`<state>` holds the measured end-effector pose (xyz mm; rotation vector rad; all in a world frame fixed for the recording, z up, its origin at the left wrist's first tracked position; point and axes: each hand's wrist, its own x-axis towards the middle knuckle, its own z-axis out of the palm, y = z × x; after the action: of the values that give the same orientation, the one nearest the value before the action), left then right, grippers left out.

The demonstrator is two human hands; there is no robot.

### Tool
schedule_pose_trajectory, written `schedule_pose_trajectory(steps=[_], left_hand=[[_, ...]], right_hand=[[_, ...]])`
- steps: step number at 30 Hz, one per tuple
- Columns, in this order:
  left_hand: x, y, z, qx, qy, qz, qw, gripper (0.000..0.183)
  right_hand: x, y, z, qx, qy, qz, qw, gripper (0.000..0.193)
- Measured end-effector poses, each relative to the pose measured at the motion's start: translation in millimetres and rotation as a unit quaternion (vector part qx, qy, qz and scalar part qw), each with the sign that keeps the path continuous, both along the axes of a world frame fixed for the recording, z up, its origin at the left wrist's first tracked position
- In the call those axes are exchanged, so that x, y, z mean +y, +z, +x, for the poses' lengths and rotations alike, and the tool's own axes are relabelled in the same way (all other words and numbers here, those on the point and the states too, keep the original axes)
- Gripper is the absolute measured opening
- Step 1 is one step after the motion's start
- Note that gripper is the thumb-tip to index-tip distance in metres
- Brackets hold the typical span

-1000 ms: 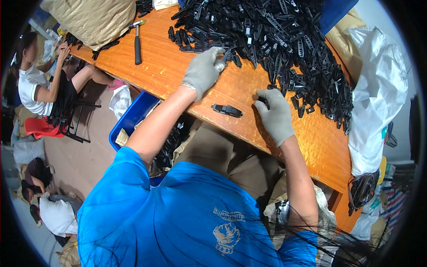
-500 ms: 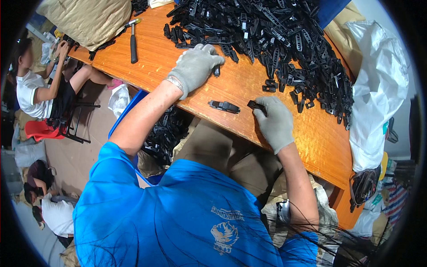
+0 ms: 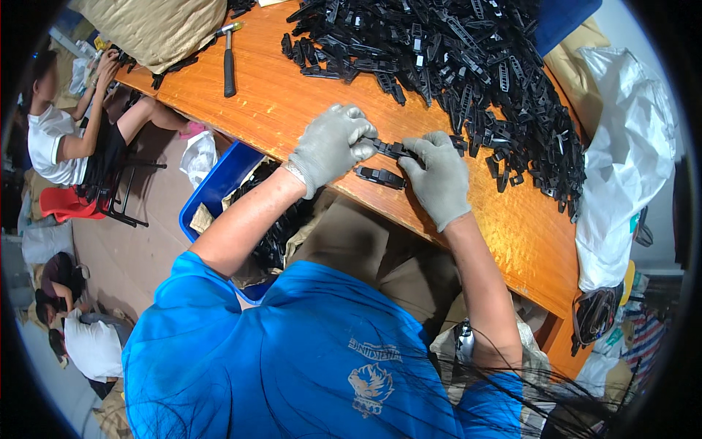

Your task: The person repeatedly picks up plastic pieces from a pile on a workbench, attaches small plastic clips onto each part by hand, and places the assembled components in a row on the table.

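Both my hands wear grey gloves and meet over the near part of the wooden table (image 3: 278, 121). A narrow black plastic part (image 3: 391, 149) spans the gap between them. My left hand (image 3: 335, 143) pinches its left end, and my right hand (image 3: 437, 175) grips the right end with thumb and fingers. Whether it is one piece or two pushed together, I cannot tell. Just below it, close to the table edge, lies another elongated black plastic part (image 3: 380, 177), untouched. Beyond my hands spreads a large heap of similar black parts (image 3: 446, 62).
A hammer (image 3: 229, 69) lies at the back left beside a tan sack (image 3: 157, 33). Below the table edge stands a blue bin (image 3: 191, 208) holding black parts. White sacking (image 3: 621, 161) hangs at the right. A seated person (image 3: 69, 139) works at the far left.
My left hand has come back from near the heap toward my right hand. My right hand has moved slightly left and up, and both now hold the black plastic part between them.
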<state>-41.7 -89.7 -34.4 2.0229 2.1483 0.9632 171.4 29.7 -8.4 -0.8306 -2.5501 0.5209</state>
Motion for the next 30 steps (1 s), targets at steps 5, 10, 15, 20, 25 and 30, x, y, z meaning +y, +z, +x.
schedule_pose_trajectory(steps=[5,10,15,20,25,30], left_hand=[[0.8,-3.8,0.8,-0.009,0.002,0.006,1.000,0.013],[9.7,-3.6,4.5,-0.038,-0.035,0.011,0.999,0.011],[4.7,1.6,6.5,-0.034,-0.014,0.005,0.999,0.012],[0.5,30.8,-24.7,-0.235,-0.079,-0.166,0.954,0.036],[53.3,34.5,-19.2,0.020,0.033,-0.051,0.998,0.034],[83.4,25.6,-22.6,0.136,0.078,-0.074,0.985,0.031]], right_hand=[[9.1,-5.1,-5.7,-0.004,0.006,-0.022,1.000,0.017],[17.7,-6.1,-25.0,-0.012,0.092,0.027,0.995,0.013],[18.8,-1.3,-21.4,-0.022,0.089,-0.023,0.996,0.013],[28.2,13.2,25.4,-0.032,0.069,-0.002,0.997,0.012],[49.1,-2.7,44.7,-0.075,-0.012,0.125,0.989,0.017],[49.8,-2.3,47.9,-0.102,-0.029,0.076,0.991,0.023]])
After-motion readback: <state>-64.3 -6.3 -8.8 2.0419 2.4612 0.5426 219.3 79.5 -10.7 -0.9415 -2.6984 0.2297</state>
